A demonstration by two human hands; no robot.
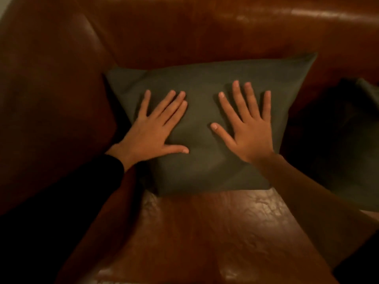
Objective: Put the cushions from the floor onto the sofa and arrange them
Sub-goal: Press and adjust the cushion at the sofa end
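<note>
**Cushion pressed into the sofa corner**

A dark green cushion (205,124) leans against the backrest of the brown leather sofa (225,232), close to its left armrest (51,99). The left hand (155,130) and the right hand (248,128) both lie flat on it, fingers straight and spread, gripping nothing. A second dark cushion (348,140) sits to the right in shadow. The leather looks slick: uneven pressure could slide the cushion's base forward or leave it skewed.
</note>
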